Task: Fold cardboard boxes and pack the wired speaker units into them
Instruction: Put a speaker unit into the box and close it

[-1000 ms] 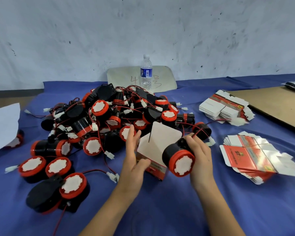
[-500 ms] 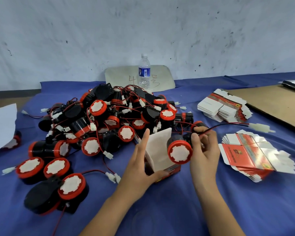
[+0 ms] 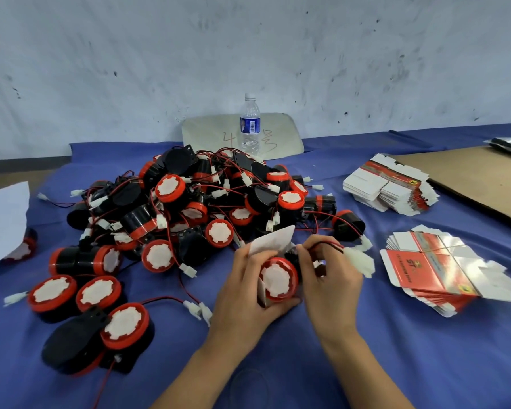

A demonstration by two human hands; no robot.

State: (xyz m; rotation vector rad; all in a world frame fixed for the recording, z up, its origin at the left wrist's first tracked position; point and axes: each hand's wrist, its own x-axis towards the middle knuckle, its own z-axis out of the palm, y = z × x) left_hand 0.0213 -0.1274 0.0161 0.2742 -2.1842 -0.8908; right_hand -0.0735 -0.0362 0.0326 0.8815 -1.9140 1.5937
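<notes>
Since the earlier frame the speaker [image 3: 278,279] has been seated in the box [image 3: 273,242], where before it was held beside the open flap. The box is gripped by the left hand [image 3: 245,293], fingers curled round its left side; the wire [image 3: 328,245] is pinched by the right hand [image 3: 332,278], its white plug [image 3: 362,262] hanging out at right. Wire tucking and flap closing are judged still undone. A large pile [image 3: 189,202] of unpacked units lies far left and flat boxes [image 3: 443,270] are stacked at right, so most is left
</notes>
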